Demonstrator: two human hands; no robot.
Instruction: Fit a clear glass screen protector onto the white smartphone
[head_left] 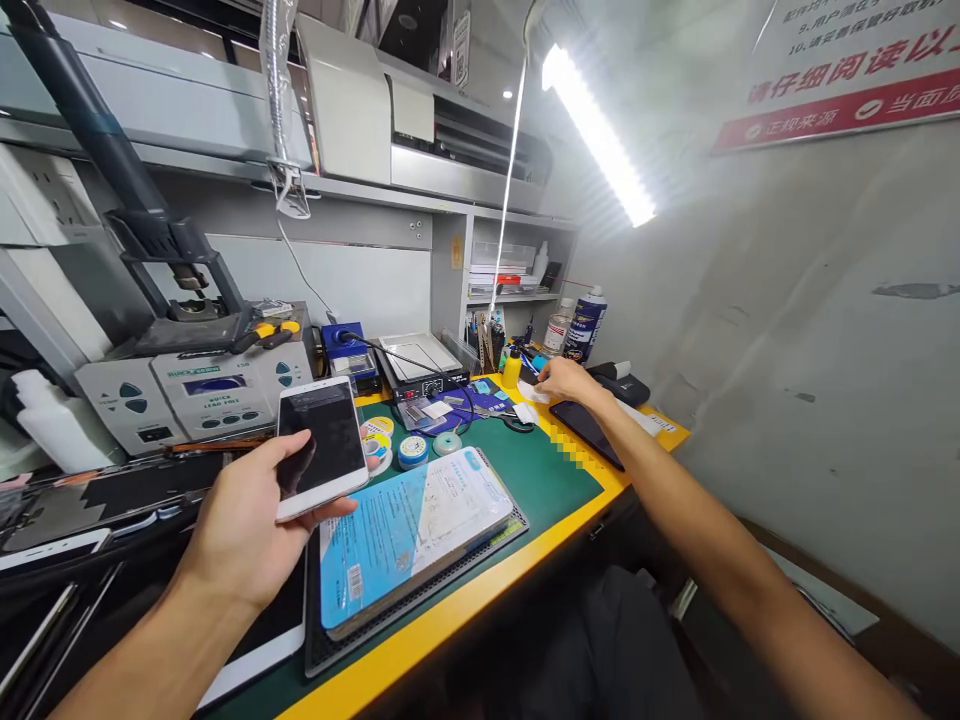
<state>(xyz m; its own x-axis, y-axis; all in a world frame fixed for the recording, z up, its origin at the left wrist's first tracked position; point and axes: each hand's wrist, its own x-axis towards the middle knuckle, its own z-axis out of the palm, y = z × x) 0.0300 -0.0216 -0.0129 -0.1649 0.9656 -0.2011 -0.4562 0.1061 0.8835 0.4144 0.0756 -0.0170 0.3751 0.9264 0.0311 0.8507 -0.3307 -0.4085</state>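
Note:
My left hand (255,510) is wrapped round a white smartphone (322,445), its dark screen tilted up towards me. Below the phone lies a blue and white printed package (416,535) on a dark mesh-edged pad. At the back right of the desk, my right hand (566,382) reaches down with its fingers curled together beside a crumpled white paper or tissue (532,392). What the fingertips pinch, if anything, is too small to make out. Close to that hand stands a small yellow bottle (511,373), and a dark phone-like slab (586,432) lies under the forearm.
Solder or tape spools (412,452) sit on the green mat (555,488), near scissors (517,422). A soldering station (349,350) and a grey control unit (217,390) line the back. Spray cans (586,325) stand right; a lit tube lamp (600,135) hangs above.

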